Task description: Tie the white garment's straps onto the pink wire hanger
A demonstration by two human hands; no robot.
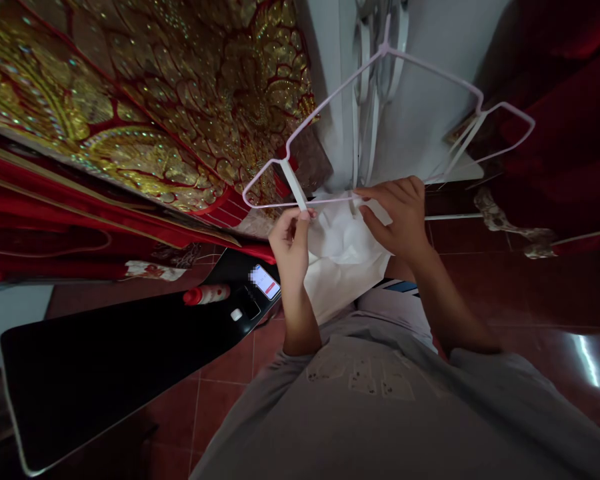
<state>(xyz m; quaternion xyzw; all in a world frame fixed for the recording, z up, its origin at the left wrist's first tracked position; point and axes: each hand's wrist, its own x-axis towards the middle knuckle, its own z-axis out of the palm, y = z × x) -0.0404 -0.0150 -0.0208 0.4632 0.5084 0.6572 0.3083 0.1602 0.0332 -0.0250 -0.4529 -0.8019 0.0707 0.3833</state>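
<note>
A pale pink clothes hanger point(325, 103) hangs in front of me, its lower bar level with my hands. From it hangs a white garment point(347, 240) with smooth moulded cups and straps. One white strap point(293, 183) loops over the hanger's left shoulder, and my left hand point(291, 243) pinches its lower end between thumb and fingers. Another strap point(467, 140) sits over the right shoulder of the hanger. My right hand point(400, 217) is closed at the middle of the lower bar, fingertips on the bar and the garment's top edge; the exact grip is partly hidden.
Red and gold sequinned clothing point(180, 100) hangs at the left, dark red fabric point(575, 147) at the right. Several white hangers point(375, 87) hang behind. A black bench point(105, 360) at lower left holds a red-capped bottle point(207, 294), a lit phone point(265, 283) and a small white case point(236, 315).
</note>
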